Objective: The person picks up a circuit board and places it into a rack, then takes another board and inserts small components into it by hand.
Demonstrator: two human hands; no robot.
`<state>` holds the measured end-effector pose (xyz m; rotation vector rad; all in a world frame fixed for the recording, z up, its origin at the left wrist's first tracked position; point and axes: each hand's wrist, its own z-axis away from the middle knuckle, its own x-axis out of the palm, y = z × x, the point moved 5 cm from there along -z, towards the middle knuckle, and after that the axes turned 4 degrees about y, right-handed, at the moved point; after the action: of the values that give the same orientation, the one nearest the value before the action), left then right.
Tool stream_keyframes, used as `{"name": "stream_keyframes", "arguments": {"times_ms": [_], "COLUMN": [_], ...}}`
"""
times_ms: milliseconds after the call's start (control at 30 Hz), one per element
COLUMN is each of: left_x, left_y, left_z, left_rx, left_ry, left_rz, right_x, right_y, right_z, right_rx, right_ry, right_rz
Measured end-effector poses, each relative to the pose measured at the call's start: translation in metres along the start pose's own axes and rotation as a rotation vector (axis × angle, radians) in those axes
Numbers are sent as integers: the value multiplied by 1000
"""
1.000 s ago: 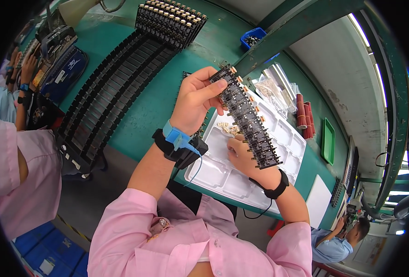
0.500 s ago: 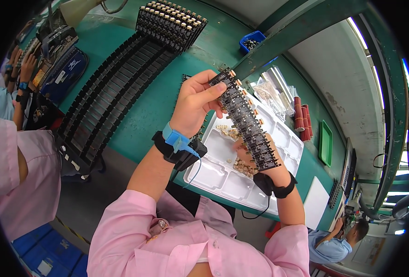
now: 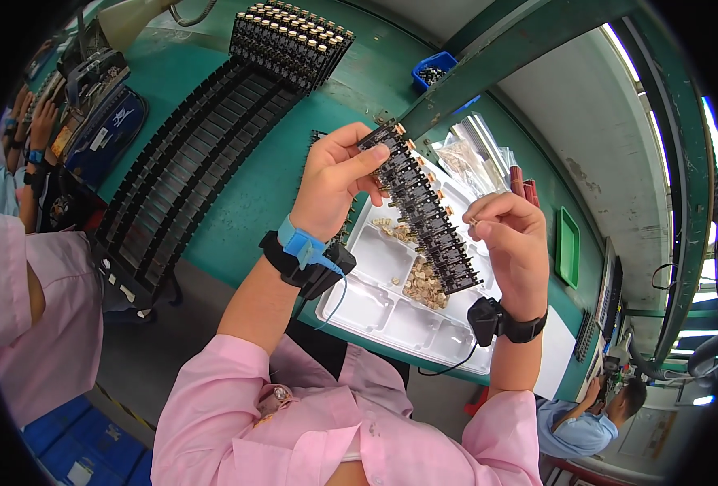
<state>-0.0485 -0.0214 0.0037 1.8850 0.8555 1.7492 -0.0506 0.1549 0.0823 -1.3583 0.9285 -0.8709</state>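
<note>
My left hand [image 3: 335, 174] is closed on the upper end of a long black circuit board strip [image 3: 428, 215], which slants down to the right. Small round copper-coloured parts sit along the strip's right edge. Beside that edge, my right hand [image 3: 514, 247] pinches a tiny metallic part [image 3: 471, 221] between thumb and fingertips, apart from the board. Beneath the strip lies a white compartment tray [image 3: 359, 301], with loose gold-coloured parts [image 3: 424, 285] heaped in some of its compartments. The strip hides part of the tray.
A long black slotted rack [image 3: 189, 154] carries a block of upright circuit boards [image 3: 290, 44] at its far end. Behind the tray are plastic bags [image 3: 471, 158], dark red rolls [image 3: 523, 185], a green tray [image 3: 568, 247] and a blue bin [image 3: 433, 71]. A green metal beam [image 3: 488, 61] crosses overhead. Co-workers sit at both sides.
My right hand has come up from the loose parts in the tray to the strip's right edge, with a tiny part in its fingertips. My left hand still holds the strip.
</note>
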Motion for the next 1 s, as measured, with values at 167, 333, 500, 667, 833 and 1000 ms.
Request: {"name": "stream_keyframes", "arguments": {"times_ms": [167,333,500,667,833,1000], "left_x": [1,-1,0,0,1,-1], "left_y": [1,1,2,3,4,2], "left_z": [1,0,1,1,1,1], "left_rx": [-3,8,2,9,12,7], "left_ry": [14,32,36,39,52,54], "left_rz": [-10,10,7,-3,-2,-20], "right_x": [2,2,3,3,3,6], "right_y": [9,14,14,11,7,2], "right_z": [-2,-4,-4,-4,-3,-3], "right_rx": [56,69,95,60,22,25], "right_ry": [2,-2,-4,-30,-26,-42], "right_rz": [-38,-82,-52,29,87,178]}}
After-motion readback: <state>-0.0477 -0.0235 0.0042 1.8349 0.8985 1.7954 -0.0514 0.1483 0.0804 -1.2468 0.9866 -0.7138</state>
